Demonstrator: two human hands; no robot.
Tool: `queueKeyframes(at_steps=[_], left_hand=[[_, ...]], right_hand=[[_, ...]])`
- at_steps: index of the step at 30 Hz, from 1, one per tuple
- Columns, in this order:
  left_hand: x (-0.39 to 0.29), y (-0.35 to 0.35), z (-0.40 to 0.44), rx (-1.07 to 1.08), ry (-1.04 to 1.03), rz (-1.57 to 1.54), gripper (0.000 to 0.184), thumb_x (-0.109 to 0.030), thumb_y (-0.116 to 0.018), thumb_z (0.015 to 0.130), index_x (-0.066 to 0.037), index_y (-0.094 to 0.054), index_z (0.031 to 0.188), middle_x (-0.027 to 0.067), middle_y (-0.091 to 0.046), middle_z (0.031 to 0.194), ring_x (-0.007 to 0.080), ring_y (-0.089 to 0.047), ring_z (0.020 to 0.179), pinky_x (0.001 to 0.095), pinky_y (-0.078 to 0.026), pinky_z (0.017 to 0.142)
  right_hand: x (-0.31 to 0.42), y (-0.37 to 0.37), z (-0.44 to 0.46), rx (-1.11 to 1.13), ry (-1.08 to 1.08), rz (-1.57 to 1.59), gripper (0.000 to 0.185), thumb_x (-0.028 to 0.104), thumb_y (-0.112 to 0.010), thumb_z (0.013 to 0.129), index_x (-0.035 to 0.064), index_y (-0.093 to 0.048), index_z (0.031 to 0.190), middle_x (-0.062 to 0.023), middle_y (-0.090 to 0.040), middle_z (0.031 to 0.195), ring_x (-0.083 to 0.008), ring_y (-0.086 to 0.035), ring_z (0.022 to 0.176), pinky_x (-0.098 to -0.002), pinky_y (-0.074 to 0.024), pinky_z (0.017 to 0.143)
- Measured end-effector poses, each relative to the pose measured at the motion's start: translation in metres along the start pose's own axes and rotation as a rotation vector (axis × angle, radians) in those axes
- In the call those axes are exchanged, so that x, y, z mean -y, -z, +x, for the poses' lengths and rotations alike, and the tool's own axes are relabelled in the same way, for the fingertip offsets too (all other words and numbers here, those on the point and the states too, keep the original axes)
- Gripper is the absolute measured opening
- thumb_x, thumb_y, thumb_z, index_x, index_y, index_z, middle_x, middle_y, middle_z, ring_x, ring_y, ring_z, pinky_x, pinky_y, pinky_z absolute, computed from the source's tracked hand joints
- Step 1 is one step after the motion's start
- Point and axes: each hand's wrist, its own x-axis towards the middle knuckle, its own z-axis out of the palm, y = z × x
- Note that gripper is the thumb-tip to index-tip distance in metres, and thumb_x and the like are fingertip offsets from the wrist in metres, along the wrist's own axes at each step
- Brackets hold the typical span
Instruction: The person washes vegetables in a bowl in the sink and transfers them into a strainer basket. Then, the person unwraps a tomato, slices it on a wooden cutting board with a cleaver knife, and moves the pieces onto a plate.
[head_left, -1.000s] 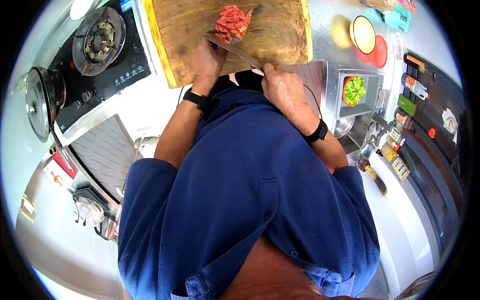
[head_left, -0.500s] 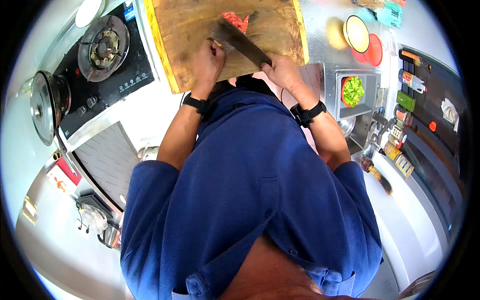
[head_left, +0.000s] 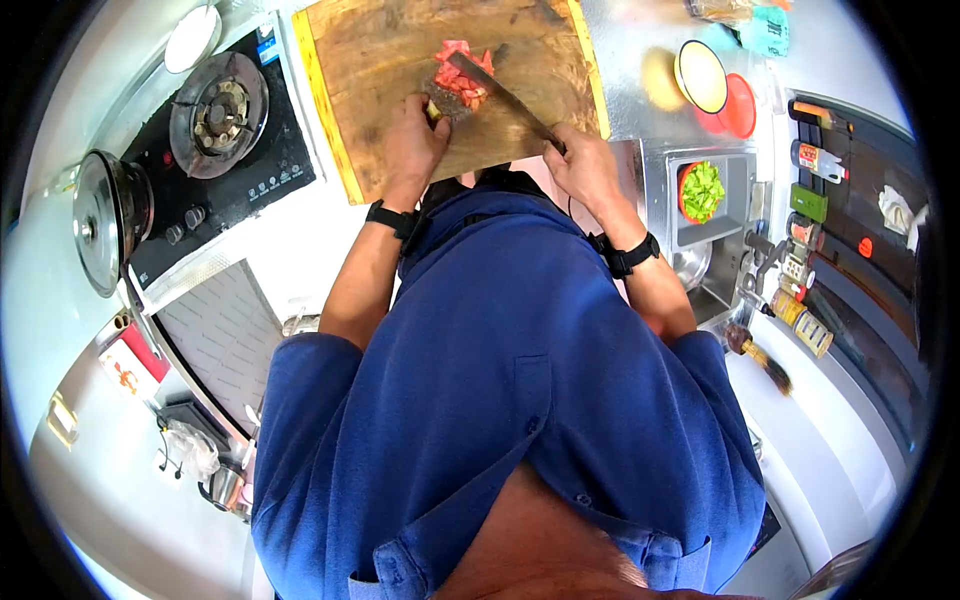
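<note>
My right hand [head_left: 585, 165] is closed round the handle of a cleaver [head_left: 508, 100], whose dark blade slants up and left over a wooden chopping board [head_left: 370, 60]. The blade's far end is beside a heap of cut pink-red meat [head_left: 462, 62]. My left hand [head_left: 416, 145] is closed at the near left part of the board. Between its fingertips is a small yellow-green piece [head_left: 433, 109] of food, mostly hidden; its kind is unclear. Right of those fingertips, finely cut bits [head_left: 455, 100] lie against the meat.
A gas stove [head_left: 215, 120] and a lidded pan [head_left: 105, 225] are on the left. To the right, a yellow-rimmed bowl [head_left: 702, 77] stands beside a red bowl [head_left: 740, 105]. Green leaves [head_left: 703, 192] fill a container in the sink [head_left: 737, 215]. Bottles [head_left: 818, 160] line the right side.
The cleaver has turned from showing its broad face to nearly edge-on, and my right hand has shifted slightly right and down. More of the meat shows. My left hand has moved slightly down.
</note>
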Motion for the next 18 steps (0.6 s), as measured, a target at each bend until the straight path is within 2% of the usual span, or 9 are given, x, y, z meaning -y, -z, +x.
queueKeyframes(at_steps=[4,7,9,14,15,16,18], left_hand=[[-0.002,0.001,0.001,-0.01,-0.026,0.032,0.03,-0.021,-0.069,0.083,-0.009,-0.062,0.109,0.0168,-0.062,0.1,0.0352,-0.063,0.091,0.0438,-0.051,0.075],[0.004,-0.002,0.003,0.043,0.003,-0.025,0.03,-0.017,-0.068,0.081,-0.011,-0.061,0.11,0.0182,-0.058,0.107,0.04,-0.061,0.091,0.0472,-0.051,0.076],[0.004,-0.002,0.003,0.028,-0.011,-0.05,0.029,-0.016,-0.068,0.081,-0.011,-0.061,0.108,0.0181,-0.058,0.105,0.0401,-0.061,0.09,0.0476,-0.05,0.075],[0.007,-0.001,-0.002,-0.007,-0.026,-0.065,0.026,-0.013,-0.067,0.079,-0.009,-0.057,0.103,0.018,-0.057,0.102,0.0409,-0.06,0.09,0.0482,-0.05,0.075],[0.01,-0.002,-0.002,-0.071,-0.092,-0.036,0.019,-0.01,-0.065,0.081,-0.006,-0.055,0.096,0.0175,-0.061,0.096,0.0376,-0.062,0.082,0.0453,-0.05,0.072],[0.014,-0.001,-0.002,-0.072,-0.096,-0.034,0.019,-0.01,-0.065,0.081,-0.006,-0.055,0.096,0.0175,-0.061,0.096,0.0376,-0.062,0.082,0.0453,-0.05,0.072],[0.023,0.0,-0.003,0.025,0.107,-0.184,0.019,-0.009,-0.065,0.082,-0.005,-0.056,0.098,0.0152,-0.061,0.093,0.0312,-0.063,0.076,0.043,-0.049,0.068]], right_hand=[[-0.008,0.0,-0.002,-0.045,-0.049,-0.014,0.02,0.019,-0.07,0.08,0.0057,-0.065,0.093,-0.0196,-0.066,0.077,-0.0381,-0.066,0.073,-0.0477,-0.0523,0.064],[-0.019,-0.003,-0.001,-0.174,0.061,-0.131,0.029,0.015,-0.073,0.075,0.0055,-0.063,0.101,-0.0176,-0.068,0.083,-0.0366,-0.067,0.075,-0.0466,-0.0533,0.065],[-0.015,0.002,0.0,-0.175,0.049,-0.197,0.041,0.01,-0.076,0.069,0.0063,-0.059,0.106,-0.0155,-0.067,0.085,-0.0356,-0.067,0.076,-0.0455,-0.0536,0.067],[-0.029,-0.002,0.001,-0.205,0.142,-0.244,0.046,0.008,-0.078,0.066,0.0083,-0.056,0.106,-0.0137,-0.063,0.084,-0.0343,-0.065,0.077,-0.0443,-0.0525,0.069],[-0.032,-0.004,0.0,-0.211,0.183,-0.247,0.045,0.008,-0.078,0.067,0.0085,-0.056,0.105,-0.0135,-0.062,0.083,-0.0343,-0.065,0.077,-0.0443,-0.0523,0.069],[-0.032,-0.004,0.0,-0.214,0.227,-0.25,0.044,0.008,-0.078,0.067,0.0086,-0.055,0.104,-0.0132,-0.061,0.082,-0.0343,-0.064,0.077,-0.0443,-0.0521,0.069],[-0.033,-0.002,-0.001,-0.194,0.24,-0.26,0.04,0.009,-0.076,0.068,0.009,-0.056,0.103,-0.0126,-0.06,0.081,-0.0339,-0.064,0.076,-0.044,-0.0519,0.068]])
